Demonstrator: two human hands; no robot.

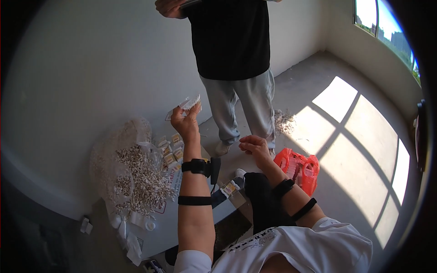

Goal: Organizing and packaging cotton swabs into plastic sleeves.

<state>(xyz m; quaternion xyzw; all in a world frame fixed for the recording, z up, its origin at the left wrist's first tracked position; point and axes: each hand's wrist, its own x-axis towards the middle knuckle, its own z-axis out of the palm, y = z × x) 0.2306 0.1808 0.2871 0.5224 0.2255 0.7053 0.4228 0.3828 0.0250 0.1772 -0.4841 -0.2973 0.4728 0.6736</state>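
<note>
Aloft in the left hand (pixel 185 122), swabs (pixel 195 102); below, lettered white shirt (pixel 300 248)

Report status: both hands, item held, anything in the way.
Left hand gripping swab pack. Right hand: nothing visible in it. Person standing ahead.

The left fisheye on my head looks down and forward — along my forearms (pixel 195 227) from the lower edge to my hands (pixel 185 123), fairly near. It reaches wide: the bench (pixel 164 231) at lower left, a standing person (pixel 232 41) cut off at the top, the window (pixel 392 35) bent along the upper-right rim.
</note>
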